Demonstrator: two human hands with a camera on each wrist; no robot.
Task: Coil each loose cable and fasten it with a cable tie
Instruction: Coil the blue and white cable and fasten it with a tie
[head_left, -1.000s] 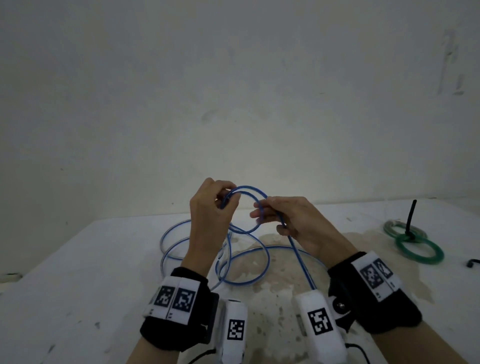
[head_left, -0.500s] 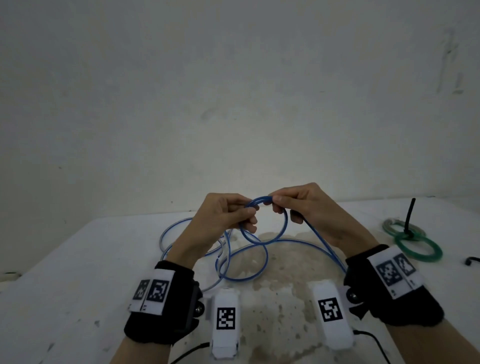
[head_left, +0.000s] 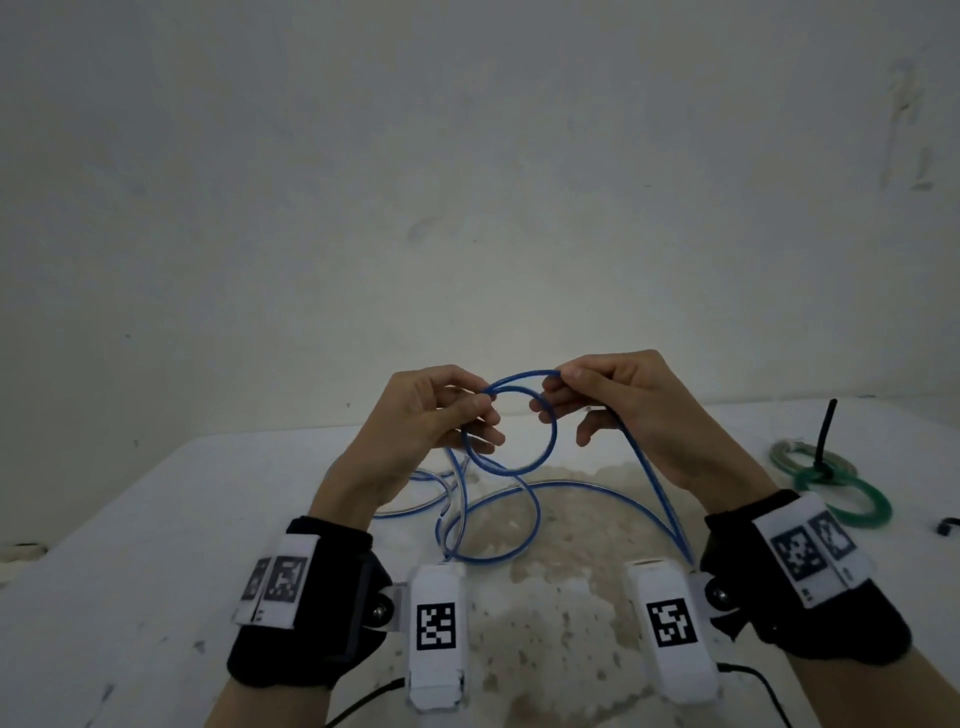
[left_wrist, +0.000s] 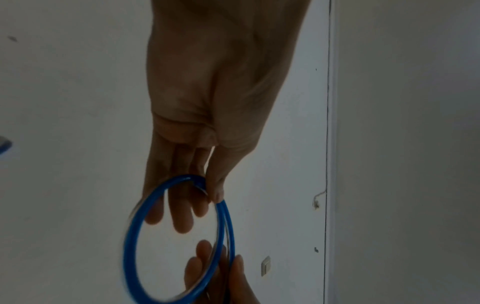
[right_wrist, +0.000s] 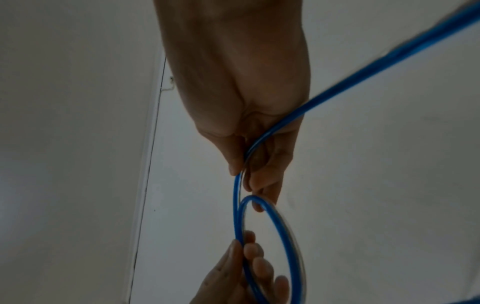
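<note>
A thin blue cable (head_left: 524, 467) forms a small round loop held above the white table (head_left: 130, 519). My left hand (head_left: 441, 410) pinches the loop's left side between thumb and fingers (left_wrist: 215, 193). My right hand (head_left: 618, 395) pinches the cable at the loop's top right, and the loose length runs from it down past my right wrist (right_wrist: 363, 74). More blue cable lies in slack curves on the table (head_left: 498, 551) beneath the hands. In both wrist views the loop (left_wrist: 179, 240) (right_wrist: 272, 246) hangs between the two hands' fingertips.
At the table's right lies a coiled green cable (head_left: 852, 504) with a black tie (head_left: 826, 436) sticking up from it. A small black piece (head_left: 949, 540) rests at the far right edge. A brownish stain marks the table's middle (head_left: 561, 597). A plain wall stands behind.
Both hands have drawn slightly apart and lifted, opening the blue loop wider between them. My right hand moved right and pulled the trailing cable up along with it.
</note>
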